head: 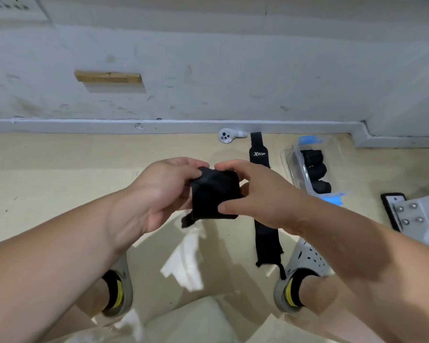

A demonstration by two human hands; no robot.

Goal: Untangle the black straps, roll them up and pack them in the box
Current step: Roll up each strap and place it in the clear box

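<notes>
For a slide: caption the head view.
Left hand and right hand grip a rolled black strap; a flat strap lies beside the clear box of rolls.

A black strap (214, 194), wound into a roll with a short tail hanging loose, is gripped by the left hand (159, 194) and right hand (255, 196). A second strap (267, 238) with a white logo lies flat on the floor beside a clear plastic box (286, 162) holding three rolled straps (316, 172).
</notes>
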